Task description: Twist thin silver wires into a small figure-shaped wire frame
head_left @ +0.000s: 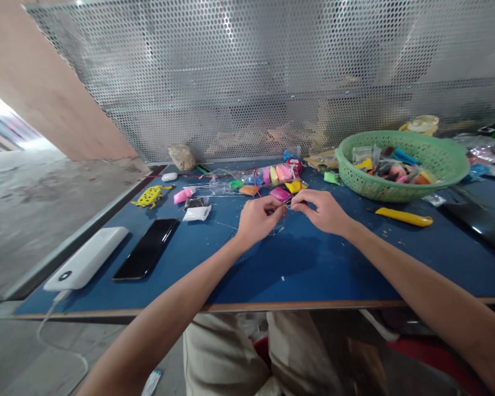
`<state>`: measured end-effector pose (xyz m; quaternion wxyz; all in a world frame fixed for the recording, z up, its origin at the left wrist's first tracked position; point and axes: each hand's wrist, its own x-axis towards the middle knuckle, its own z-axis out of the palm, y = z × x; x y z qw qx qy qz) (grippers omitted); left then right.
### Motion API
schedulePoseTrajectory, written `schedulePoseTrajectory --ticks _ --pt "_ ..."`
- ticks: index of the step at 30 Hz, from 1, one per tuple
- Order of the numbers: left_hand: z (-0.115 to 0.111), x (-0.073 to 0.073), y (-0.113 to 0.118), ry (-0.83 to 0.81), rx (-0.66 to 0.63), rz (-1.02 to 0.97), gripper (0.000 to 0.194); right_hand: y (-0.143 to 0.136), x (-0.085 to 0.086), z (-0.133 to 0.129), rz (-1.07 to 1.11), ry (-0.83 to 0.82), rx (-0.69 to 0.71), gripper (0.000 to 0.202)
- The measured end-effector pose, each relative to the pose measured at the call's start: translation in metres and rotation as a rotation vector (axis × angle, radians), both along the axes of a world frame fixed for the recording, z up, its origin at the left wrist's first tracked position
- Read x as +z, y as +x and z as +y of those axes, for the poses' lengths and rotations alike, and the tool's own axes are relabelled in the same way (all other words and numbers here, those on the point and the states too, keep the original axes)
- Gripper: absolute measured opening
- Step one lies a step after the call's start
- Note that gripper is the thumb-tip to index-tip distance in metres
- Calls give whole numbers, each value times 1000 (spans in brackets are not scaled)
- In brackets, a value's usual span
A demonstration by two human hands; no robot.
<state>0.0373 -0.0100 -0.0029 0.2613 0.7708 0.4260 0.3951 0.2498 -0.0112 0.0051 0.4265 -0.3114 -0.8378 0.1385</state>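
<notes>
Both hands meet over the middle of the blue table [247, 275], their fingertips close together. My left hand [258, 219] is closed in a pinch on a thin wire [277, 228], which loops below the fingers. Thumb and fingers of my right hand [318, 209] pinch the same fine strand just beside it; its exact ends are hard to make out. Right behind the fingertips lie a magenta clay packet [280, 193] and a yellow packet [296, 186]. An orange packet [248, 190] lies a little to the left.
A green basket [400, 190] of clay packets stands right, with a yellow utility knife [404, 216] before it. At left are a black phone [146, 249], a white power bank [86, 258], a yellow spotted toy [151, 196] and a white packet [197, 213]. Perforated metal [247, 71] rises behind.
</notes>
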Motion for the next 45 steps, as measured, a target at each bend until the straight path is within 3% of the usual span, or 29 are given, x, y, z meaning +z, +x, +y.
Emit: schedulePoseTrajectory --ticks 12,15,20,23,30,34,40,45 --pt "-7 15 0 207 96 171 13 3 0 3 151 -262 12 21" --pt "-5 14 -2 180 50 104 13 -3 -3 -1 222 -264 24 17" --pt "-3 11 0 51 -82 -102 11 -11 -13 4 437 -396 13 26" --pt "-3 11 3 8 -76 -141 12 -17 -18 5 491 -433 -6 22" --pt "-7 11 5 18 -74 -127 12 -30 -19 -4 572 -311 -85 16" --pt "-8 9 7 22 -58 -105 16 -28 -20 0 508 -191 -155 9" --pt "-7 3 8 1 -50 -116 19 -25 -22 6 444 -147 -156 8" --pt "-10 2 9 93 48 11 21 -28 -15 1 446 -76 -222 8"
